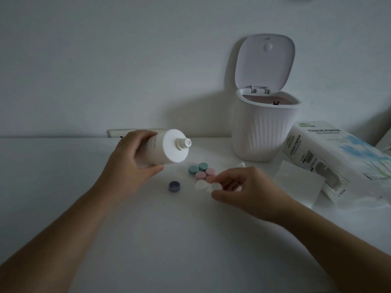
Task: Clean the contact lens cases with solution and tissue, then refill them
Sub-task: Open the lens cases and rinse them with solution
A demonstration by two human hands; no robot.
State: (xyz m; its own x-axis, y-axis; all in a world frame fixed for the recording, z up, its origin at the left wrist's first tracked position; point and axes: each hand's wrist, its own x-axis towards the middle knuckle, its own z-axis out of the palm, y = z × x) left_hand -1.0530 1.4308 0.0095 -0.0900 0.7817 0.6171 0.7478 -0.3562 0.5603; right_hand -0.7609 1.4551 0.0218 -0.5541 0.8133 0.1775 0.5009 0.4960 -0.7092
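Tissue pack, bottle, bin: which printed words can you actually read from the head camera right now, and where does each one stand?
"TISSUE PAPER" on the top face of the tissue pack.
"TISSUE PAPER" again, running along the pack's near side.
Smaller lines under both prints on the pack: too small to read.
Print on the side of the solution bottle held in the left hand: blurred and partly covered, unreadable.
Bin and lens cases: no text visible.

Open table toward six o'clock, clutter toward two

The bin (262, 132) and tissue pack (334, 157) block two o'clock; the table (169, 250) lies bare from six to nine.
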